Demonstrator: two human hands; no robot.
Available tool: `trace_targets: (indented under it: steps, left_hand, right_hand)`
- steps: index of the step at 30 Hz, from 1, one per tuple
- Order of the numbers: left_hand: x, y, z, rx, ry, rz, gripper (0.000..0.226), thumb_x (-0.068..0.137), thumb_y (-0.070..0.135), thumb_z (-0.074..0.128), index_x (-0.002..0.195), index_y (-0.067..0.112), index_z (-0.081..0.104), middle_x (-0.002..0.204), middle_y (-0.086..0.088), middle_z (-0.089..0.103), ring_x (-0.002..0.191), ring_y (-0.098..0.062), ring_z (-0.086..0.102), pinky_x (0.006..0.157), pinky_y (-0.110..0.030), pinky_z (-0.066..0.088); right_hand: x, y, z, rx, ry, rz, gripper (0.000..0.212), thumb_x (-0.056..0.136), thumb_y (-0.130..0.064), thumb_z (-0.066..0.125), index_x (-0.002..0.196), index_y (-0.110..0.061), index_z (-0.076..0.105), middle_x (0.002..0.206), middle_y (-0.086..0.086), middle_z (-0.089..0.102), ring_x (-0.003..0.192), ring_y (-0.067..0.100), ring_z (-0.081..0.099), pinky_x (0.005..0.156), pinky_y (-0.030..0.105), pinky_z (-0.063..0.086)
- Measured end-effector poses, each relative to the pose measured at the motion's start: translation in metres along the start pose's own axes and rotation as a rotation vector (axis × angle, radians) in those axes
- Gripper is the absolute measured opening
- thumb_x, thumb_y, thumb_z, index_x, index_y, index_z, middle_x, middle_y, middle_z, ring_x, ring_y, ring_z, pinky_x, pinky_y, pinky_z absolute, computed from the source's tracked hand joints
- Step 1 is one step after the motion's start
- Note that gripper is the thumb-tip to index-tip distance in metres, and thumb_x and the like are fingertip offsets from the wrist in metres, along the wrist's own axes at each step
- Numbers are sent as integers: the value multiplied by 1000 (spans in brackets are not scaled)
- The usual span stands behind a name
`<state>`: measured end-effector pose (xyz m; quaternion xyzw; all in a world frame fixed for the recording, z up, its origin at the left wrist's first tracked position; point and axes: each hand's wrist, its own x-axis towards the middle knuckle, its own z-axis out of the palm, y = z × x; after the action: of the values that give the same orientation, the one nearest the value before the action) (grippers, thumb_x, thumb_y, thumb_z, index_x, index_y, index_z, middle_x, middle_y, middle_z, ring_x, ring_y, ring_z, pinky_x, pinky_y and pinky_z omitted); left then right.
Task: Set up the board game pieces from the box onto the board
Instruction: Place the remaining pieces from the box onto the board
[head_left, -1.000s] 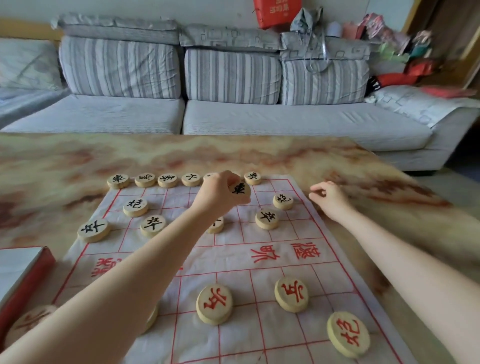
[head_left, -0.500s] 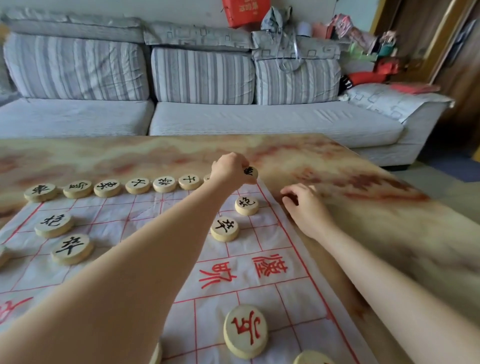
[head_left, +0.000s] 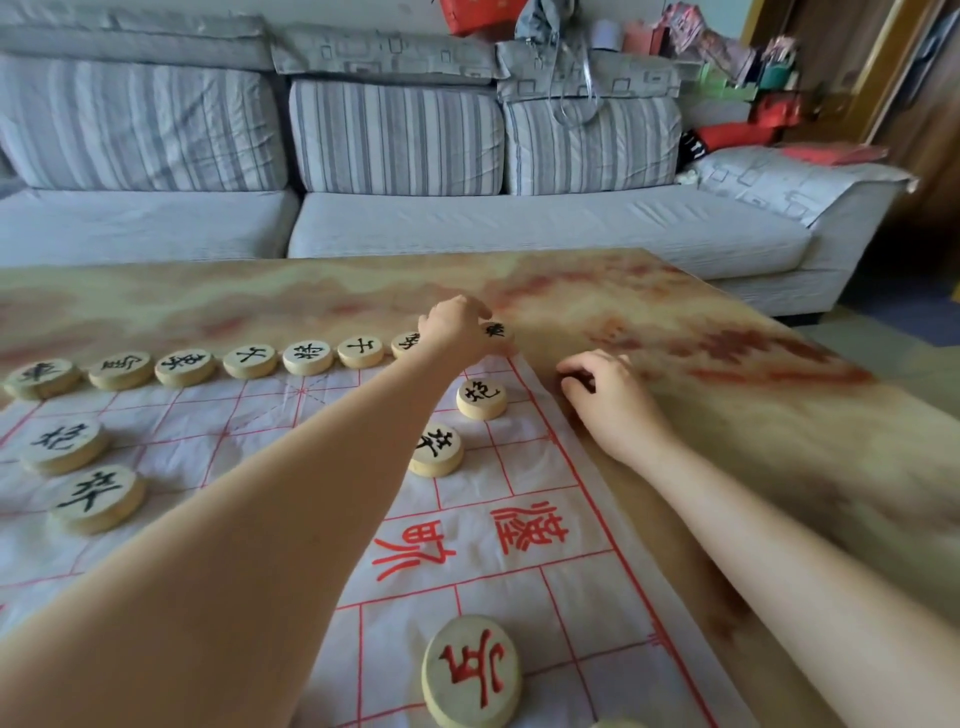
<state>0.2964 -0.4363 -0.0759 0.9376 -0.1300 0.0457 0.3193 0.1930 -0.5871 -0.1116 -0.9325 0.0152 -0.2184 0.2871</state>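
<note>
A white cloth board (head_left: 524, 582) with red grid lines lies on the marble-patterned table (head_left: 727, 364). Round wooden pieces with black characters form a row (head_left: 249, 359) along the board's far edge. My left hand (head_left: 457, 332) reaches to the far right corner and grips a black-marked piece (head_left: 496, 332) at that corner. My right hand (head_left: 608, 400) rests curled on the table just past the board's right edge; I see nothing in it. Two more black pieces (head_left: 481, 399) (head_left: 436, 449) sit below the left hand. A red-marked piece (head_left: 471, 670) lies near me.
Black pieces (head_left: 65, 444) (head_left: 98, 499) sit on the left of the board. A grey striped sofa (head_left: 395, 171) stands behind the table, with bags and clutter (head_left: 727, 104) piled on its right end. The table's right edge drops off to the floor (head_left: 883, 332).
My left hand has carried the black piece rightward along the far row to the board's right corner. My right hand has stayed by the board's right edge, while the view swung right.
</note>
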Motion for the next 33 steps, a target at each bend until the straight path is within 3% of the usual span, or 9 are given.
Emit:
trace_targets:
  steps: [3,6,12,16,19,21,25,28,33]
  left_hand:
    - [-10,0,-10,-2,51,24,54,73,45,71,119,20,58,123,-4,60,120,-24,48,100,-34,37]
    - [-32,-10,-25,-41,1,28,49,75,36,72,119,18,59,122,-2,61,117,-22,53,101,-37,40]
    - [-107,-30,-76,-138,-3,39,43,76,21,73,116,11,61,116,-6,65,107,-20,59,93,-27,45]
    - [-164,-51,-130,-187,41,9,36,76,12,73,110,7,65,108,-9,68,99,-18,62,83,-18,42]
    - [-207,-71,-170,-204,120,-39,33,76,8,71,108,4,65,107,-10,68,101,-21,63,85,-17,42]
    - [-235,-85,-191,-167,152,-70,32,77,9,70,108,7,65,108,-7,68,101,-18,62,82,-13,40]
    - [-280,-119,-231,-134,230,-132,27,77,11,69,105,8,68,102,-5,70,89,-14,61,66,-4,36]
    - [-310,-154,-263,-69,283,-219,26,76,7,68,102,10,69,103,-5,70,86,-11,59,67,-8,34]
    - [-360,-215,-299,76,357,-350,31,76,5,67,107,12,68,109,-7,69,100,-22,62,75,-18,39]
  right_hand:
    - [0,1,0,19,-7,11,23,89,-8,51,107,-8,66,112,7,63,111,25,47,99,31,37]
    - [-1,-2,-1,70,-25,55,21,88,-12,55,105,-9,67,110,7,63,111,25,49,100,35,39]
    - [-9,-35,-20,316,-64,215,27,87,-10,60,114,-10,62,122,8,61,112,19,53,90,22,35]
    - [-22,-93,-27,361,-81,160,28,83,-18,66,111,-17,64,119,8,60,105,17,52,85,26,38]
    - [-46,-147,-20,450,-179,84,26,83,-19,67,109,-17,64,116,8,62,101,16,52,89,30,41]
    - [-66,-178,-12,440,-260,45,22,83,-25,67,104,-27,63,111,1,60,103,14,52,89,31,42]
    - [-103,-236,3,486,-387,-15,23,83,-24,66,106,-25,63,109,-2,60,102,9,50,83,25,40]
    - [-123,-278,13,483,-483,-55,28,84,-23,66,111,-20,62,112,0,60,102,11,51,92,29,42]
    - [-150,-333,40,523,-579,-112,30,85,-18,65,114,-14,62,108,1,60,96,13,51,86,25,44]
